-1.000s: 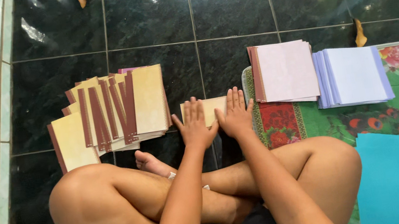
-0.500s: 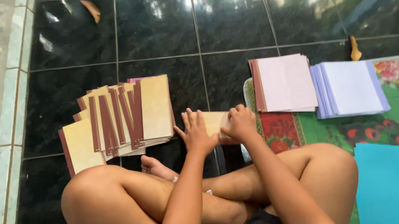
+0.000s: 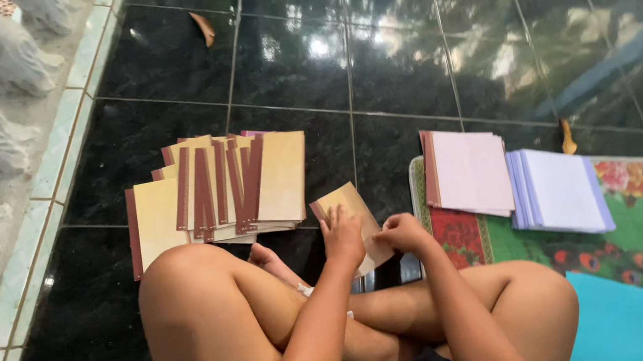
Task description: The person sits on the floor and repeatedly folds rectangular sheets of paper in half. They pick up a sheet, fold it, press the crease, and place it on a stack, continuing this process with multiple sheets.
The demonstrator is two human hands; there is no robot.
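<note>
The person is sitting cross-legged on the dark tiled floor (image 3: 371, 54), and both hands are working one tan cover (image 3: 348, 206) with a maroon spine edge, which is lying tilted on the floor just ahead of the crossed legs. The left hand (image 3: 342, 237) is pressing flat on the cover's near half, fingers spread, its grip wide and laid on top rather than closed around anything. The right hand (image 3: 402, 233) is curling its fingers at the cover's right edge, in a narrow grip that seems to be pinching that edge, though how firmly cannot be told. Judging from this, the step in hand is folding or creasing this single cover. To the left of the left hand, a fanned stack (image 3: 217, 192) of like covers is resting on the floor; to the right of the right hand, pink sheets (image 3: 469, 171) and a white-blue pile (image 3: 561, 189) are sitting on the mat (image 3: 641, 217). The next move is calling for steady pressure along the fold.
</note>
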